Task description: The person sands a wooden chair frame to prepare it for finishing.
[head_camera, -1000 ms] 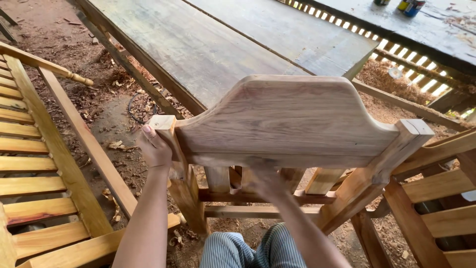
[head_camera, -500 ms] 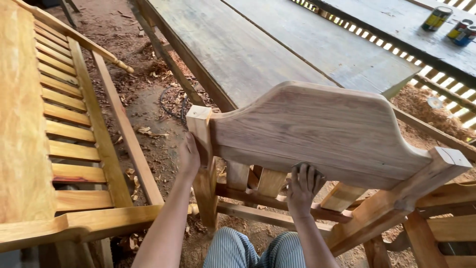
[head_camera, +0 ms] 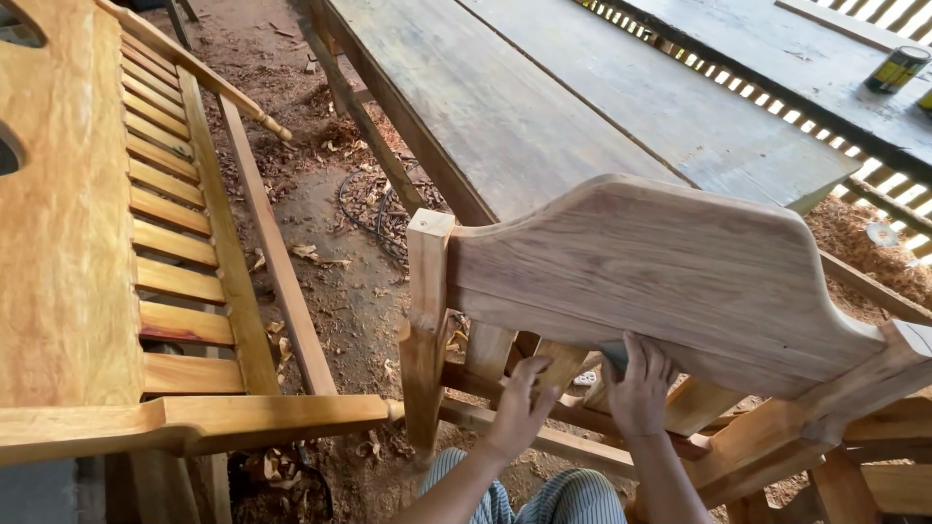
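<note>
Hands meet under the carved backrest panel [head_camera: 670,277], long axis left-right: left hand [head_camera: 519,408] spread on a slat [head_camera: 555,367], right hand [head_camera: 639,388] fingers spread, pressing its lower edge.

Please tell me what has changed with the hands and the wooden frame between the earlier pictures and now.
The left hand let go of the post and moved right, under the headboard, onto a slat. The right hand stayed at the headboard's lower edge. The camera view shifted, so the bench on the left now fills more of the picture. The headboard frame itself stayed in place, as did the table.
</note>
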